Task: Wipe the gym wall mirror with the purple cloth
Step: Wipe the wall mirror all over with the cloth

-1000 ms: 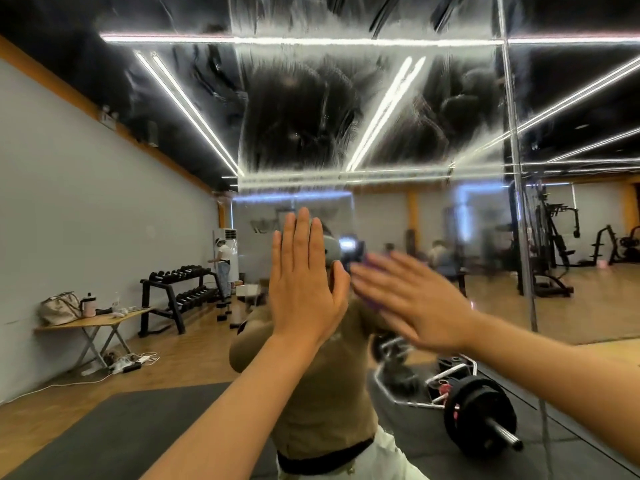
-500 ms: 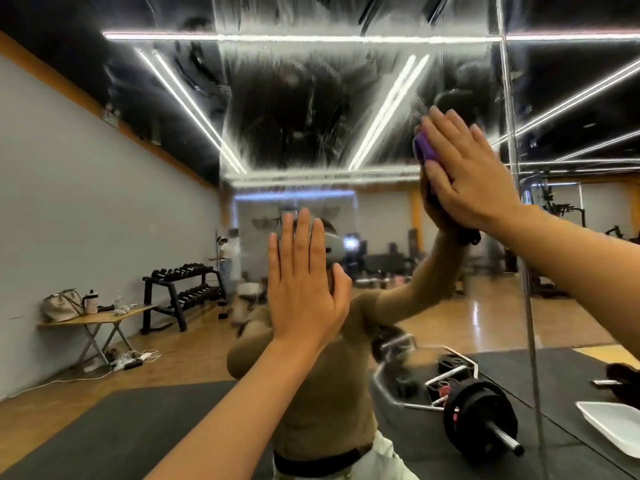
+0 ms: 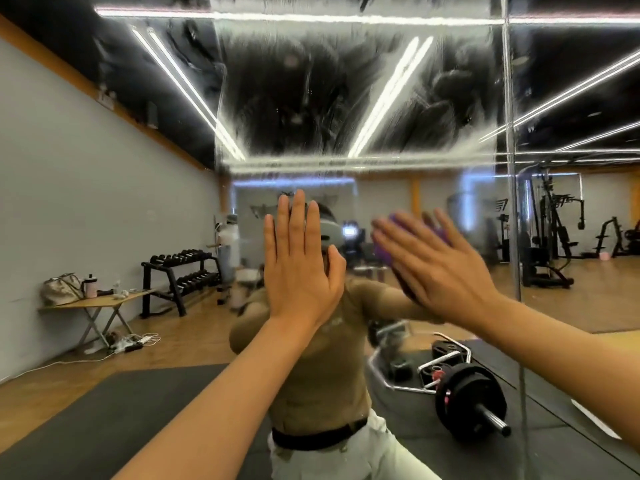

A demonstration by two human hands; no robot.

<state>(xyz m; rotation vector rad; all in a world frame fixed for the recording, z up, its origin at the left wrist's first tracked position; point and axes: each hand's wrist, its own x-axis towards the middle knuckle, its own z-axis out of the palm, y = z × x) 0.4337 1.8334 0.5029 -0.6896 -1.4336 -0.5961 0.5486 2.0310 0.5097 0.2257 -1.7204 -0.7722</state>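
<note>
Purple, soft and bunched, the small purple microfibre cloth (image 3: 437, 233) sits pinned between our right hand (image 3: 440, 271) and the large glass wall mirror (image 3: 346, 98); we see only slivers of it showing past the fingertips and along the thumb side of the palm. That hand lies flat, fingers straight and spread, pressing the cloth against the glass rather than curling round it. The hand is blurred, so we cannot be sure how much cloth lies under the palm.

Our left hand (image 3: 299, 268) is also flat, fingers together and upright, palm resting on the mirror just beside the working hand, holding nothing; it looks like a brace.

We judge the cloth light and limp, with no stiffness of its own, so it goes only where the palm carries it and could slide out from under the fingers on wet glass. Best hold: the whole palm centred over the wad, fingertips on its far edge. The mirror is rigid, smooth and likely slick where streaked, and fragile under hard blows, so firm even pressure suits it. Above the grip the pane shows cloudy smears; a vertical seam (image 3: 510, 168) runs beyond the wrist side.
</note>
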